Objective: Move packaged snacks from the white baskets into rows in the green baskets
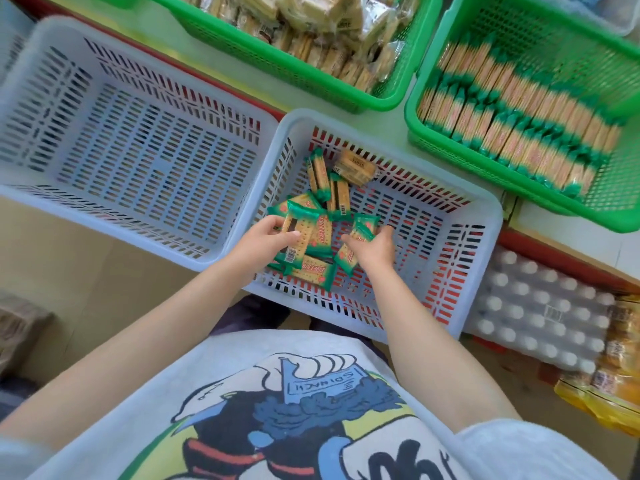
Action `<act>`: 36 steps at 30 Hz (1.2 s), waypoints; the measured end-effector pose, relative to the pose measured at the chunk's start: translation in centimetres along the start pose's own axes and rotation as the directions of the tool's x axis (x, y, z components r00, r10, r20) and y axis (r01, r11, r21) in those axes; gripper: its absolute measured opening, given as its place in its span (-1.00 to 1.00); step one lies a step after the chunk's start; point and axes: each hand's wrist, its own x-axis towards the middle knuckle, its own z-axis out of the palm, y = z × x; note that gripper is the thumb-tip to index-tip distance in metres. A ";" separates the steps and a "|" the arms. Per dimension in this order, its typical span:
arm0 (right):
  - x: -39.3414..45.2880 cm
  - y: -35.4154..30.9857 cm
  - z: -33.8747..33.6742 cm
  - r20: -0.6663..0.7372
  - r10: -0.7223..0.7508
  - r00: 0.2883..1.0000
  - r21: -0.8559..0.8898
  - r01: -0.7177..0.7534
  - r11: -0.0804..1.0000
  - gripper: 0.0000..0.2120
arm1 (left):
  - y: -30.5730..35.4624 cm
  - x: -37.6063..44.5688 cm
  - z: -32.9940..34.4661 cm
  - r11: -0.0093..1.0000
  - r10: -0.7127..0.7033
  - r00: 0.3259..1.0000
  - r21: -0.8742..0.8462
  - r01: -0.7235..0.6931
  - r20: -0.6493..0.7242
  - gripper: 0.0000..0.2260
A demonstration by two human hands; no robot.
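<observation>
Gathering step: the left hand [265, 237] grips cracker packs [304, 233] in the white basket [446, 271]; the right hand [375, 245] lies half-open on one. Next, carry them to the green basket [620, 188] rows.

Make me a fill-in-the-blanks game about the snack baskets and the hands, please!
1. Both hands reach into the white basket on the ____ side.
2. The other white basket holds ____ packets.
3. The neat rows of packets lie in a ____ basket.
4. The left hand pinches a cracker packet with ____ ends.

Missing words: right; no; green; green
</observation>
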 end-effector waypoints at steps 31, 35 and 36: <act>-5.8 -3.8 1.0 0.155 -0.082 0.985 0.003 0.082 0.997 -0.86 | 0.7 -0.3 -3.9 0.974 0.172 0.966 0.183 -0.137 -0.192 -0.58; -5.3 -2.1 4.3 0.214 -0.032 0.976 -0.271 0.091 0.958 -0.80 | 0.3 -0.7 -4.8 0.959 0.170 0.964 0.258 -0.114 -0.206 -0.52; -5.4 -1.9 4.8 0.225 -0.039 0.974 -0.317 0.111 0.942 -0.76 | 0.3 -0.6 -4.9 0.964 0.160 0.967 0.243 -0.109 -0.200 -0.52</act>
